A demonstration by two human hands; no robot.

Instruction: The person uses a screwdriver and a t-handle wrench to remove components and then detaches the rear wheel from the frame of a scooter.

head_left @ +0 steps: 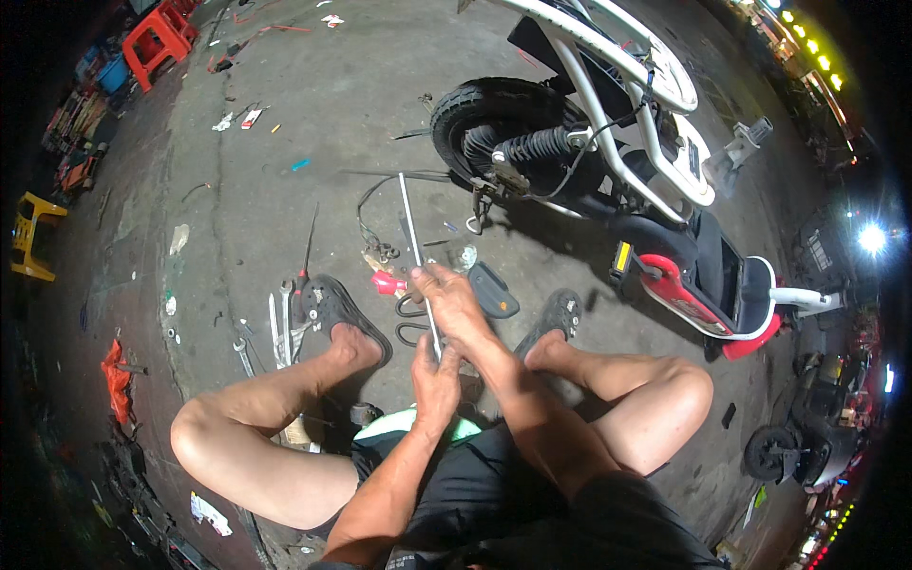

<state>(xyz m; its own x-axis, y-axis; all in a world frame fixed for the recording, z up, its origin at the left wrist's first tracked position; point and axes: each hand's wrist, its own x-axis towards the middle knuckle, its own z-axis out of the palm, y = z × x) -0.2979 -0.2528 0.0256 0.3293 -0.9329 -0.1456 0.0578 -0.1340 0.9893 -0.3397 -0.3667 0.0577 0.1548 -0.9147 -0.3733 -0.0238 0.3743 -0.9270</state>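
Observation:
A long, thin silver rod (409,218) slants up and away from me between my two hands. My right hand (450,306) grips it around its lower middle, fingers closed. Nearer my body, my left hand (437,380) is closed around the rod's near end. What lies inside that grip is hidden. Just beyond my right hand, on the ground, are a dark plastic case or cover (494,291), a red piece (388,282) and a looped black cable (408,332). Beside my left shoe lie a screwdriver (303,275) with a red grip and several wrenches (286,313).
A white-framed two-wheeler (608,142) with a black rear tyre (465,114) stands ahead right, its red and white part (679,290) nearby. Red stools (157,47) and a yellow stool (36,236) are left. An orange cloth-like item (116,380) lies left; another two-wheeler (807,442) stands right.

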